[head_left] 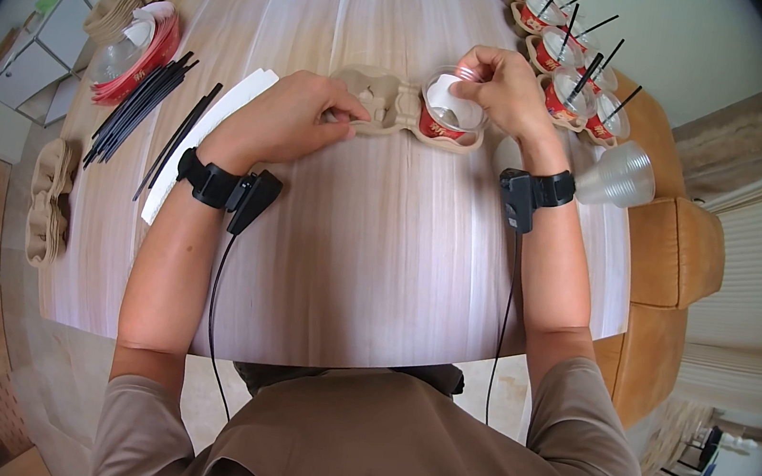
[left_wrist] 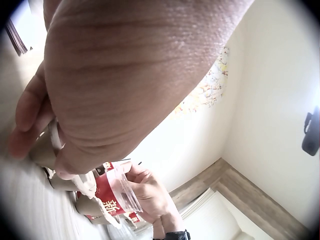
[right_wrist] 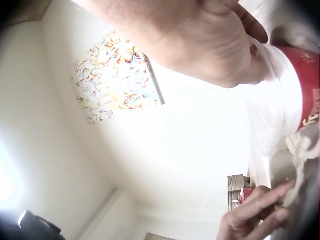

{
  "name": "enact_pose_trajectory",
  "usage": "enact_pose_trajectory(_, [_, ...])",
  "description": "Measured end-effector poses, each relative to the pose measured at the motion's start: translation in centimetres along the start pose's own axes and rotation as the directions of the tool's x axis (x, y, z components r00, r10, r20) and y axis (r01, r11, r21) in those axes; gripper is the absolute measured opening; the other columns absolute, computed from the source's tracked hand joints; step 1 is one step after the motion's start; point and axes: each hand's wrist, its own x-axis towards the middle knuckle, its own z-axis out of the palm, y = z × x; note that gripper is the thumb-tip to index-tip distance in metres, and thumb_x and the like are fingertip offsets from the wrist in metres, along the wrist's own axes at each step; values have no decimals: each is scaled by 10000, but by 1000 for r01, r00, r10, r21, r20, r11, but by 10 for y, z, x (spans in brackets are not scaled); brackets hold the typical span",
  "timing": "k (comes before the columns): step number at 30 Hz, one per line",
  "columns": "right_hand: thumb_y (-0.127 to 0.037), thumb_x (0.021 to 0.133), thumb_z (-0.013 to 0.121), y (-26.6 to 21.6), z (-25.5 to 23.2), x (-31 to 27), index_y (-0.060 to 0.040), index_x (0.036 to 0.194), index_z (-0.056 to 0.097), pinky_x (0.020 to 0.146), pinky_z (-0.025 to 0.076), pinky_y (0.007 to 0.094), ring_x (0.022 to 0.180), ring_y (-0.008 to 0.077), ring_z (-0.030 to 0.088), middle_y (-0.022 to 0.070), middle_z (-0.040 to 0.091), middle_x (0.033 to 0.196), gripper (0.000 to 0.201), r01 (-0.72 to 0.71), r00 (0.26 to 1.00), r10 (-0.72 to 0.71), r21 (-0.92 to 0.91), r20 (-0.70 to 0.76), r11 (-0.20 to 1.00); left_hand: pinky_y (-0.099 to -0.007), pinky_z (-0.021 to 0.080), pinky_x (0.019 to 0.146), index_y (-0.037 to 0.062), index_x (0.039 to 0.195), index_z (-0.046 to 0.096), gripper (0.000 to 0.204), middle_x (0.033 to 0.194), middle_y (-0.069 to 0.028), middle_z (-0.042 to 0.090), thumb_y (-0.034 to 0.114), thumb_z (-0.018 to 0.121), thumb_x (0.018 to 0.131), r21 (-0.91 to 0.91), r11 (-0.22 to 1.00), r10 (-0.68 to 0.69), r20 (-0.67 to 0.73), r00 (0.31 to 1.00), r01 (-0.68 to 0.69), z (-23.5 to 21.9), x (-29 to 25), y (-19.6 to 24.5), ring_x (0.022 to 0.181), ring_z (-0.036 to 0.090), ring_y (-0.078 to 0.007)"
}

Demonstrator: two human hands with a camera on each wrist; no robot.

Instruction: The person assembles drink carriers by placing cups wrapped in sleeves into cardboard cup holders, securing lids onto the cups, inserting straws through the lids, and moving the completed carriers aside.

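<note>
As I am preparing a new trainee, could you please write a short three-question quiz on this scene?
1. True or false: the left hand grips the cardboard carrier.
2. What does the right hand hold? A) a black straw; B) a cup with a red band; C) the stack of clear cups.
3. Fill in the missing word: the loose black straws lie nearer the ____ hand.

Key: 1. True. 2. B. 3. left.
</note>
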Motion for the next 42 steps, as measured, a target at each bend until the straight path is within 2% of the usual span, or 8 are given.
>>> enact_pose_trajectory(10, [28,880,839,-6,-2,-3,5,971,843,788,560,317,814,128,679,15,766,861,95,-106,992,97,132,79,986,-352,535,762,53,1215,845,216,958,-79,764,94,799,1008,-4,1000,8,-14,1000,-8,1,0,-4,789,633,-212])
enact_pose_trajectory(13, [46,919,826,-7,-1,-1,0,1019,819,862,570,312,883,119,704,13,781,943,110,-143,984,132,89,123,986,-349,536,763,56,1213,847,212,956,-75,765,95,799,1011,-3,1000,8,-12,1000,-8,1,0,-4,791,636,-207])
enact_pose_trajectory(15, [35,888,853,-4,6,0,1,1006,827,814,569,318,849,133,684,22,764,918,126,-107,990,79,266,115,958,-348,537,764,55,1214,846,212,955,-75,765,97,800,1011,-2,1000,5,-10,1000,-5,1,1,-4,792,637,-207])
enact_pose_trajectory(23, [-39,931,899,-13,1,-2,-27,1068,824,858,569,320,898,122,705,4,790,985,157,-135,982,111,160,151,978,-346,541,764,54,1211,842,209,947,-79,768,108,800,1014,-11,1000,4,-10,1000,-4,-1,0,-4,795,642,-206])
enact_pose_trajectory(25, [-40,934,896,-11,0,-2,-23,1071,828,853,573,321,892,123,707,7,795,983,154,-140,981,116,149,156,979,-393,591,815,45,1213,845,258,1002,-142,814,125,755,985,3,1000,-24,15,1000,24,-4,0,0,902,757,-303])
enact_pose_trajectory(31, [-45,946,883,-13,1,-2,-16,1075,840,847,587,323,885,130,726,27,811,983,139,-133,980,103,173,172,976,-390,593,822,42,1214,842,259,1004,-145,813,129,753,988,-2,1000,-21,4,1000,21,-4,0,0,905,757,-305])
enact_pose_trajectory(37, [-35,919,874,-8,5,1,10,1056,856,841,598,344,864,157,730,72,818,951,146,-74,993,56,183,103,980,-390,591,821,39,1215,841,261,1003,-146,812,131,754,987,6,1000,-12,8,1000,12,-5,0,0,906,757,-306])
enact_pose_trajectory(42, [-66,911,887,-2,5,4,13,1048,862,804,585,331,825,148,717,60,807,900,160,-34,995,28,57,100,998,-393,591,819,37,1209,840,257,1001,-147,812,128,753,985,5,1000,-19,2,1000,19,-5,0,2,901,755,-307])
